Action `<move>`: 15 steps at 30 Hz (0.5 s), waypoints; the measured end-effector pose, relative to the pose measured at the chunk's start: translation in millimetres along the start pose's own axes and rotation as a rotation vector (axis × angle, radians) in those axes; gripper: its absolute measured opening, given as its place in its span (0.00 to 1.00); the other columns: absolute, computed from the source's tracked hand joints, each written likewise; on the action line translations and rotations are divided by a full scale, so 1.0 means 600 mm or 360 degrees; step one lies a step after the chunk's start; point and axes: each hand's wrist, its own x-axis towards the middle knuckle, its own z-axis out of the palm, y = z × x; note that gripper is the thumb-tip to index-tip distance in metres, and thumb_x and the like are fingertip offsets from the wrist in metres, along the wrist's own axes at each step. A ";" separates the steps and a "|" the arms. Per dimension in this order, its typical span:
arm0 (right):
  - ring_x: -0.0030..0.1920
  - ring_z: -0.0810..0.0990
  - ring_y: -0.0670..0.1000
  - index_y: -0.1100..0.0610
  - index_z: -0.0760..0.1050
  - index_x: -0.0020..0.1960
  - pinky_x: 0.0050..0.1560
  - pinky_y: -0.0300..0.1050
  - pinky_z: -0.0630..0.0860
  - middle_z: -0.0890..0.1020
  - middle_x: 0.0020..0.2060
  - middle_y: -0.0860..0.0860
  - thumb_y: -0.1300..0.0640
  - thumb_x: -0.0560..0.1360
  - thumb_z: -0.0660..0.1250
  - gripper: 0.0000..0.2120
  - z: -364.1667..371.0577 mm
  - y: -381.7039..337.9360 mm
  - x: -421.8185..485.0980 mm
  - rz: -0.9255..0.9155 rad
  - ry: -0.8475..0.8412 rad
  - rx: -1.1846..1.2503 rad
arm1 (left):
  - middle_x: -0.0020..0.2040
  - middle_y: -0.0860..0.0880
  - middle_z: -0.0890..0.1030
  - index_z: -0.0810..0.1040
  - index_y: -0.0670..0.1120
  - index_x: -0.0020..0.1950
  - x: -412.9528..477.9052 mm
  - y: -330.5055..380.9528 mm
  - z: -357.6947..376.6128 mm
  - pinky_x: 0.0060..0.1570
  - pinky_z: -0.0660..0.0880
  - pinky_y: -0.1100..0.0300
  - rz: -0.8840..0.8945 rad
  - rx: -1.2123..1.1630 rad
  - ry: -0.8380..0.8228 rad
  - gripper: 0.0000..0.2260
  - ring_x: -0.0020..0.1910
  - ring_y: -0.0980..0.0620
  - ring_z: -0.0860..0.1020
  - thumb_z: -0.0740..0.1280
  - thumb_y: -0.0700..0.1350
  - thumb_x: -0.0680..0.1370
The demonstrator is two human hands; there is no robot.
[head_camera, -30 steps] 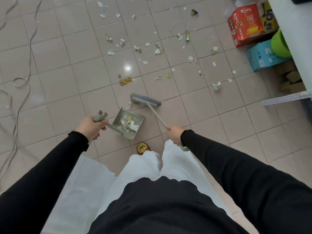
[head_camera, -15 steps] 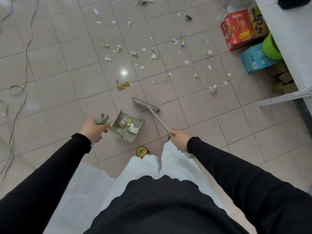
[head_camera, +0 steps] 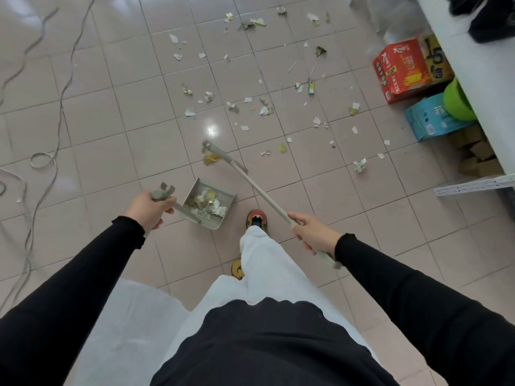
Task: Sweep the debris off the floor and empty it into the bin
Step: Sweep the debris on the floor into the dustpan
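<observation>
My left hand (head_camera: pixel 149 208) grips the handle of a grey dustpan (head_camera: pixel 209 204) that rests on the tiled floor and holds scraps of paper and wrappers. My right hand (head_camera: pixel 313 233) is closed around the long handle of a grey broom. The broom head (head_camera: pixel 223 156) lies on the floor beyond the dustpan, against a yellow wrapper (head_camera: pixel 210 158). Several bits of torn paper and wrapper debris (head_camera: pixel 263 110) are scattered over the tiles farther ahead. No bin is in view.
A red carton (head_camera: pixel 404 69), a blue carton (head_camera: pixel 432 121) and a green object (head_camera: pixel 457 100) stand at the right under a white table (head_camera: pixel 485 65). Grey cables (head_camera: pixel 41 160) trail across the floor at the left. My shoes (head_camera: pixel 257 218) are just behind the dustpan.
The broom head has swung forward, away from the dustpan mouth, and reached the yellow wrapper. My right hand moved right and outward. I stepped forward; the dustpan stayed put.
</observation>
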 end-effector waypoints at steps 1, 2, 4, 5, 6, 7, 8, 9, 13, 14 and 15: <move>0.27 0.69 0.48 0.46 0.63 0.77 0.23 0.40 0.67 0.73 0.38 0.52 0.59 0.81 0.56 0.25 -0.006 -0.020 0.024 -0.0009 0.0032 -0.0018 | 0.46 0.42 0.82 0.79 0.41 0.56 0.011 0.014 -0.007 0.30 0.67 0.62 -0.0005 0.0003 0.0009 0.09 0.28 0.50 0.67 0.66 0.46 0.80; 0.28 0.69 0.48 0.46 0.63 0.77 0.23 0.40 0.68 0.74 0.38 0.52 0.58 0.81 0.55 0.25 -0.011 -0.043 0.049 -0.0015 0.0058 -0.0028 | 0.46 0.43 0.82 0.79 0.41 0.56 0.024 0.027 -0.014 0.30 0.66 0.61 -0.0007 0.0008 0.0016 0.09 0.28 0.49 0.67 0.66 0.46 0.81; 0.30 0.71 0.49 0.48 0.63 0.77 0.25 0.41 0.70 0.75 0.39 0.52 0.58 0.82 0.55 0.24 -0.022 -0.094 0.101 -0.0044 0.0082 -0.0081 | 0.47 0.42 0.82 0.79 0.41 0.56 0.051 0.055 -0.025 0.30 0.66 0.60 -0.0016 0.0013 0.0017 0.09 0.28 0.50 0.67 0.66 0.45 0.81; 0.31 0.72 0.50 0.49 0.64 0.76 0.25 0.42 0.70 0.75 0.39 0.53 0.59 0.82 0.54 0.23 -0.027 -0.121 0.130 -0.0062 0.0091 -0.0127 | 0.47 0.42 0.82 0.79 0.41 0.57 0.065 0.070 -0.031 0.30 0.66 0.60 -0.0023 0.0018 0.0017 0.10 0.28 0.50 0.67 0.66 0.46 0.81; 0.32 0.72 0.51 0.50 0.65 0.75 0.27 0.42 0.71 0.75 0.40 0.54 0.59 0.82 0.53 0.22 -0.033 -0.147 0.158 -0.0079 0.0102 -0.0189 | 0.47 0.42 0.82 0.79 0.40 0.57 0.079 0.084 -0.036 0.30 0.66 0.60 -0.0035 0.0025 0.0017 0.10 0.28 0.50 0.68 0.66 0.46 0.81; 0.33 0.74 0.53 0.52 0.66 0.74 0.28 0.43 0.72 0.75 0.40 0.55 0.60 0.82 0.52 0.22 -0.038 -0.173 0.187 -0.0094 0.0111 -0.0267 | 0.47 0.42 0.82 0.79 0.40 0.57 0.092 0.097 -0.041 0.29 0.67 0.61 -0.0052 0.0026 0.0015 0.11 0.28 0.50 0.68 0.66 0.46 0.81; 0.36 0.75 0.55 0.54 0.67 0.72 0.31 0.45 0.74 0.76 0.42 0.57 0.61 0.81 0.52 0.21 -0.043 -0.198 0.215 -0.0103 0.0110 -0.0347 | 0.48 0.42 0.82 0.79 0.40 0.58 0.106 0.108 -0.045 0.29 0.67 0.61 -0.0068 0.0022 0.0014 0.11 0.28 0.50 0.68 0.66 0.46 0.81; 0.39 0.76 0.57 0.56 0.68 0.71 0.35 0.48 0.77 0.77 0.45 0.59 0.62 0.81 0.52 0.20 -0.046 -0.220 0.239 -0.0097 0.0102 -0.0417 | 0.48 0.42 0.81 0.79 0.40 0.57 0.118 0.119 -0.050 0.29 0.67 0.61 -0.0083 0.0020 0.0012 0.11 0.28 0.50 0.68 0.66 0.46 0.81; 0.45 0.79 0.60 0.62 0.70 0.69 0.51 0.55 0.81 0.80 0.52 0.61 0.62 0.80 0.53 0.19 -0.040 -0.276 0.305 -0.0009 0.0075 -0.0648 | 0.48 0.41 0.81 0.79 0.39 0.57 0.155 0.156 -0.068 0.29 0.66 0.61 -0.0128 0.0029 -0.0005 0.11 0.28 0.50 0.67 0.66 0.46 0.81; 0.47 0.80 0.59 0.63 0.71 0.69 0.51 0.54 0.80 0.80 0.54 0.61 0.62 0.81 0.54 0.18 -0.036 -0.280 0.312 0.0013 0.0042 -0.0715 | 0.48 0.41 0.81 0.79 0.40 0.57 0.161 0.164 -0.073 0.30 0.66 0.61 -0.0143 0.0027 -0.0011 0.10 0.29 0.50 0.68 0.66 0.46 0.81; 0.46 0.80 0.58 0.64 0.71 0.69 0.49 0.52 0.80 0.80 0.54 0.61 0.62 0.81 0.55 0.18 -0.032 -0.281 0.314 0.0028 -0.0004 -0.0791 | 0.48 0.41 0.81 0.78 0.41 0.56 0.166 0.171 -0.079 0.30 0.66 0.61 -0.0156 0.0027 -0.0024 0.10 0.29 0.50 0.68 0.66 0.46 0.81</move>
